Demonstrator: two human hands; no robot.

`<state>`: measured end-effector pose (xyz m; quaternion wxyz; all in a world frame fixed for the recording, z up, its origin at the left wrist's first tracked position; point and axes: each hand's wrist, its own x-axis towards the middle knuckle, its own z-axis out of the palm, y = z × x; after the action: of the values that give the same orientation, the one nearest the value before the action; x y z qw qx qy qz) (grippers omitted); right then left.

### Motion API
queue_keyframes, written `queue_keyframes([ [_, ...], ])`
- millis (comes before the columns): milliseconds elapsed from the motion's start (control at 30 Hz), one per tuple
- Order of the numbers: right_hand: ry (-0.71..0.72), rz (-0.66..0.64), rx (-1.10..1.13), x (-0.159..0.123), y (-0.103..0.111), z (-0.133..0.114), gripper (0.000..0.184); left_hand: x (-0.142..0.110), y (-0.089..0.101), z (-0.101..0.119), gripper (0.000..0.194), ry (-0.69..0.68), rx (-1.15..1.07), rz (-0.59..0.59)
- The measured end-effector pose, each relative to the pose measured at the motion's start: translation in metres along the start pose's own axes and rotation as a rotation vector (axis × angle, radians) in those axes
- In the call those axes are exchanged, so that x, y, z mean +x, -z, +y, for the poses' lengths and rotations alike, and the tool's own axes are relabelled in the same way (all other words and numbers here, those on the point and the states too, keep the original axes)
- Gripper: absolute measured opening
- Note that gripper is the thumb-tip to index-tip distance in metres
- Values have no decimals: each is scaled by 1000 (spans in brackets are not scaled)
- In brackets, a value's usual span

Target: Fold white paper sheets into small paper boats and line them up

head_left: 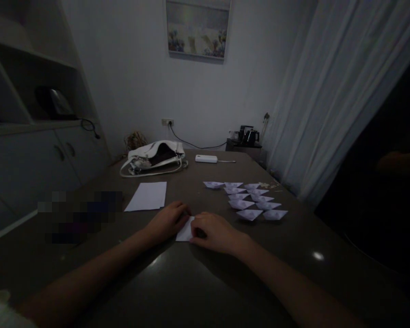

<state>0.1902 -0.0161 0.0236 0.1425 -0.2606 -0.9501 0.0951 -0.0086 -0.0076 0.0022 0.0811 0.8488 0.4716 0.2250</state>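
Note:
A small folded sheet of white paper (183,233) lies on the dark table between my hands. My left hand (168,222) holds its upper left part, fingers bent and pressed together on it. From the other side my right hand (217,232) has curled fingers closed on the paper's right edge, thumb below. The hands cover much of the paper, so its full shape is hidden. To the right stand several folded paper boats (241,204) in rows. Beyond my left hand lies a stack of blank white paper (146,196).
A white handbag (155,157) sits open at the table's far left. Farther back is a white power bank (206,159) with a short cable. A black kettle (250,137) stands on a small cabinet behind the table. Sheer curtains (304,100) hang on the right.

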Motion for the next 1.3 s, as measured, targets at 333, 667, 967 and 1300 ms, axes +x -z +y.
queue_keyframes([
  [333, -99, -21, 119, 0, -5, 2, 14, -1, 3, 2, 16, 30, -111, 52],
  [667, -273, 95, 296, 3, -9, 19, 28, 4, 9, 8, 40, 225, -548, 132],
  [967, -396, 275, 649, 11, -18, 33, 8, 0, 7, 13, 42, 360, -1000, -23],
  [1300, -348, 266, 1172, 15, -30, 24, 40, -3, 6, 12, 37, 168, -988, -33],
])
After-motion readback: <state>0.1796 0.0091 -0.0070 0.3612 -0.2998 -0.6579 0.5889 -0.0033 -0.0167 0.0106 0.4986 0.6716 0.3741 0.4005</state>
